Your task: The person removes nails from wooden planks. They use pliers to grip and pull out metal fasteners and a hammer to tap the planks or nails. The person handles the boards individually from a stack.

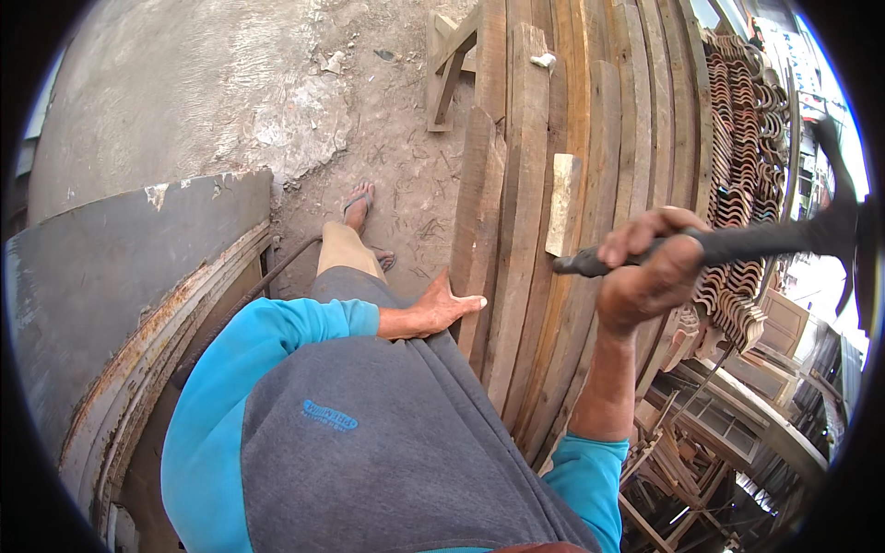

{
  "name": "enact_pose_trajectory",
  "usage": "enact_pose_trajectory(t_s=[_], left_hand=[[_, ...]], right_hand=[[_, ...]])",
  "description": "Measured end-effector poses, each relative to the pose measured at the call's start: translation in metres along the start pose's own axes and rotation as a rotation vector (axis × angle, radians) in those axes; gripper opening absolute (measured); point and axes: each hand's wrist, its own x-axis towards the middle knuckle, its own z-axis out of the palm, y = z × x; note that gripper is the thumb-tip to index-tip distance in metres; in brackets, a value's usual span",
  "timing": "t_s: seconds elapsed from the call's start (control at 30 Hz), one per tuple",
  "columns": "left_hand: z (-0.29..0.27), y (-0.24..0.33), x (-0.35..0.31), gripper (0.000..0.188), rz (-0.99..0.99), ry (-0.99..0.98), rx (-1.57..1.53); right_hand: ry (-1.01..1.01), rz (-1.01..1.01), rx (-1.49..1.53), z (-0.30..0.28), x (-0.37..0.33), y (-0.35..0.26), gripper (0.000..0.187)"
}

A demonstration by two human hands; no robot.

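My right hand (pixel 653 272) is closed around the black handle of a hammer (pixel 761 242), raised above the timber at the right. The dark, blurred hammer head is at the far right, partly lost in the picture's rim. My left hand (pixel 431 309) rests against the near edge of a wooden beam (pixel 477 198), thumb and forefinger spread; its other fingers are partly hidden. Several long brown beams lie side by side under my right arm. On top of them sits a short pale wood block (pixel 562 205), close to the handle's butt end.
A small white lump (pixel 544 61) lies farther along the beams. Stacked curved roof tiles (pixel 733 184) stand beyond them, with scrap wood (pixel 678 465) lower right. A wooden trestle (pixel 442 92) is at the far end. To my left leans a grey, rust-edged panel (pixel 138 240).
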Motion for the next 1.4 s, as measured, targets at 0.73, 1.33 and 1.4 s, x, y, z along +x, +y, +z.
enact_pose_trajectory(t_s=[0.73, 1.33, 1.4], left_hand=[[0.004, 0.006, 0.013, 0.094, -0.038, 0.042, 0.083], [0.004, -0.017, 0.006, 0.088, 0.079, -0.057, 0.108], [0.014, -0.018, -0.007, 0.09, -0.004, -0.076, 0.215]], right_hand=[[-0.614, 0.858, -0.485, -0.042, -0.037, 0.044, 0.057], [-0.36, 0.934, -0.211, -0.053, -0.103, 0.088, 0.048], [-0.22, 0.941, -0.117, -0.049, -0.072, 0.046, 0.038]])
